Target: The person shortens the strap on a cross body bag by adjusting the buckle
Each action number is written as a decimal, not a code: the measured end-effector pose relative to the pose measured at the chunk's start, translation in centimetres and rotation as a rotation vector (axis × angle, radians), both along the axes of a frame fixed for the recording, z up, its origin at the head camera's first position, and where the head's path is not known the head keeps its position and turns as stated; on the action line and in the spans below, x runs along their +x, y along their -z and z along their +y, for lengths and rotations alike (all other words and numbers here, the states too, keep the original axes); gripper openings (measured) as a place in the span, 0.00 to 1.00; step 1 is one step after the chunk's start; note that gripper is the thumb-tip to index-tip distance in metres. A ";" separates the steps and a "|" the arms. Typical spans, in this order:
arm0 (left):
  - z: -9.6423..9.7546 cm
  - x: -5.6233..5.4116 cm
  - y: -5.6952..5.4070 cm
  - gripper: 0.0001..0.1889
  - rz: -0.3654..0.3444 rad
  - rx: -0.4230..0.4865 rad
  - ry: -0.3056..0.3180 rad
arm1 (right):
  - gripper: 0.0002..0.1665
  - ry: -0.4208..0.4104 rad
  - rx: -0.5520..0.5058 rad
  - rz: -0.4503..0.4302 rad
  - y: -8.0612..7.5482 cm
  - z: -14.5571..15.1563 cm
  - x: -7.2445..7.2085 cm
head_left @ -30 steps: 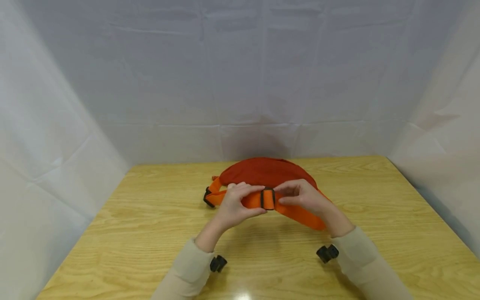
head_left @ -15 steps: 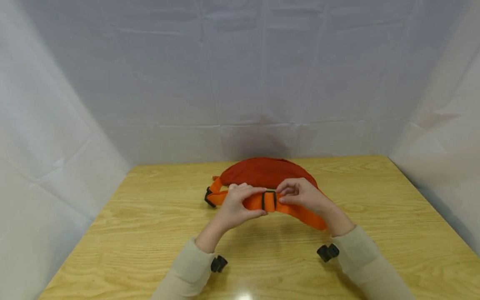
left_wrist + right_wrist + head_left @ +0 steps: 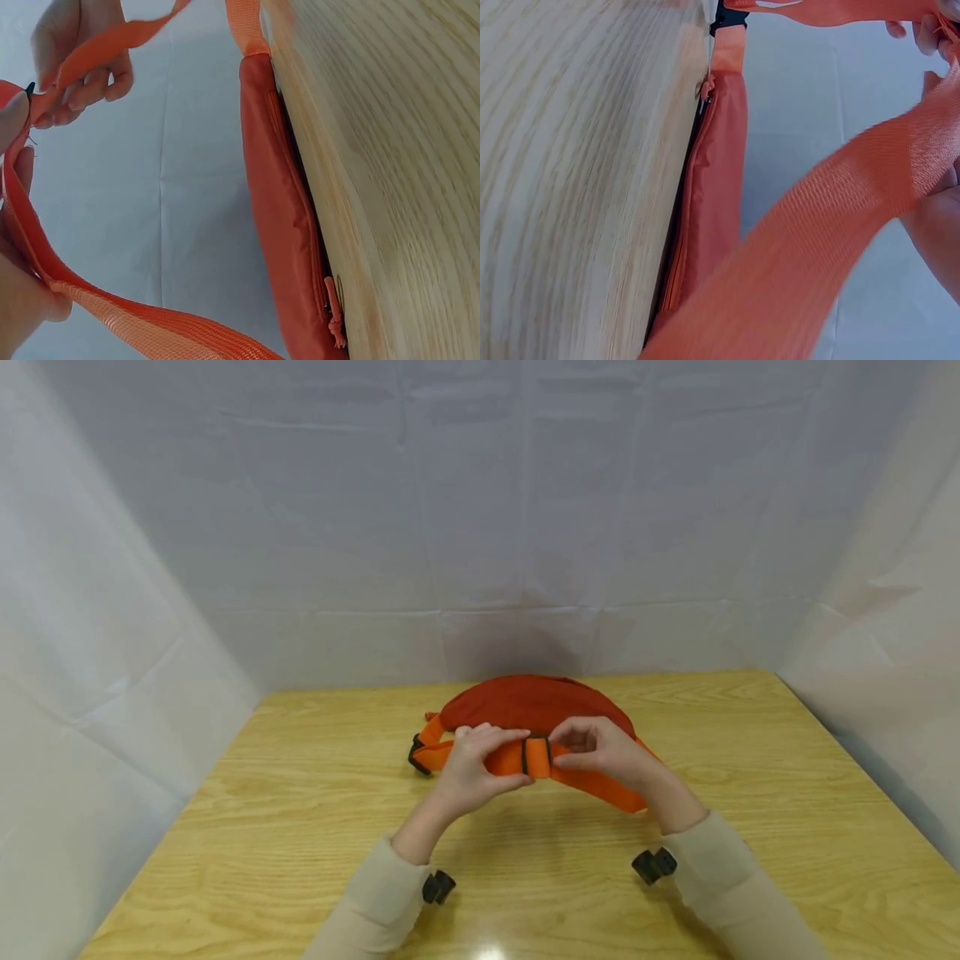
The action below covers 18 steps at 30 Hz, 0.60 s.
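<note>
Orange strap (image 3: 600, 787) spans both hands: the left hand (image 3: 472, 768) grips it, thumb and fingers along opposite edges, beside the black slider (image 3: 524, 757); the right hand (image 3: 607, 750) pinches it at the slider's other side. Just beyond the hands, the red pouch (image 3: 525, 706) rests on the wooden table (image 3: 300, 860). An angled pull from the right hand could bunch the strap inside the slider; a slack left grip might let the slider tilt.

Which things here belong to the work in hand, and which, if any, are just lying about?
Belongs to the work:
orange strap
black slider
red bag
left hand
right hand

Just surroundings, nothing seen lying loose:
table
white sheet
black wrist pieces
</note>
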State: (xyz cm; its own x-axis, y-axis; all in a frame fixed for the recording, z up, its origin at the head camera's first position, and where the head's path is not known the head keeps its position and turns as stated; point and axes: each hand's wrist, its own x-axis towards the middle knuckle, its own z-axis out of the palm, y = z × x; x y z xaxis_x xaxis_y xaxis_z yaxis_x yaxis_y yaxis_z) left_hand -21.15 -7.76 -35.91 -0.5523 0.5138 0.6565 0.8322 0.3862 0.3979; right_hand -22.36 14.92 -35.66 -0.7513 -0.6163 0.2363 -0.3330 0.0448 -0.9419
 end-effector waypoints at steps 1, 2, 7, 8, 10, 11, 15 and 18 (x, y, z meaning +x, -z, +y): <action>0.0 0.0 0.0 0.25 -0.002 0.004 -0.004 | 0.12 -0.009 -0.003 0.006 0.0 0.1 0.0; 0.0 0.0 0.0 0.25 -0.004 0.009 -0.007 | 0.12 -0.013 -0.002 0.011 0.1 0.1 0.0; -0.1 -0.1 0.0 0.25 -0.013 0.000 -0.001 | 0.12 -0.007 0.006 0.030 0.2 0.4 0.0; -0.1 -0.2 0.0 0.25 -0.015 -0.003 0.003 | 0.13 -0.001 0.013 0.032 0.2 0.4 -0.1; -0.1 -0.2 0.0 0.26 -0.015 -0.012 0.009 | 0.14 0.003 0.024 0.034 0.1 0.5 -0.1; 0.0 -0.3 0.0 0.26 -0.012 -0.015 0.012 | 0.15 0.004 0.030 0.032 0.1 0.5 -0.1; 0.0 -0.3 -0.1 0.26 -0.007 -0.027 0.020 | 0.15 -0.006 0.038 0.024 -0.2 0.5 -0.1; 0.1 -0.3 0.0 0.26 0.000 -0.027 0.028 | 0.15 -0.012 0.043 0.023 -0.4 0.4 -0.1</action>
